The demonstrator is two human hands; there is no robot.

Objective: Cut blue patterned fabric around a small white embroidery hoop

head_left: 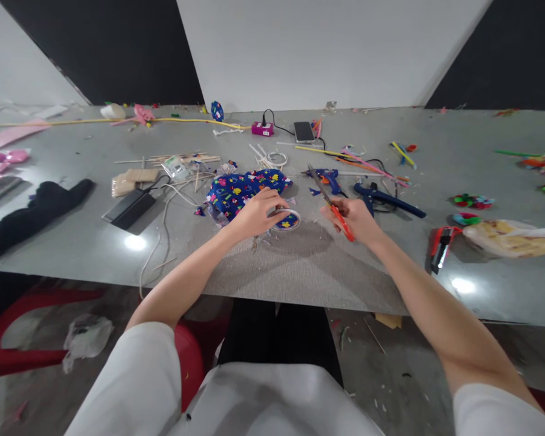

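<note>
My left hand (260, 213) pinches the edge of a small white-rimmed ring (292, 226) with blue patterned fabric across it, low over the table. Beneath and behind that hand lies a bunched piece of blue fabric (236, 189) printed with colourful figures. My right hand (353, 219) is closed around red-handled scissors (343, 224), the blades pointing away and up to the left. Small scraps lie around the ring. Just beyond the scissors is a blue glue gun (330, 177), and a dark blue handled tool (393, 200) rests to its right.
Left of the fabric are a black box (134, 209) with a cable and several wooden sticks (186, 158). A phone (304, 131) and purple socket block (262, 128) stand at the back. Rightward lie a box cutter (442, 247) and a plastic bag (511, 237).
</note>
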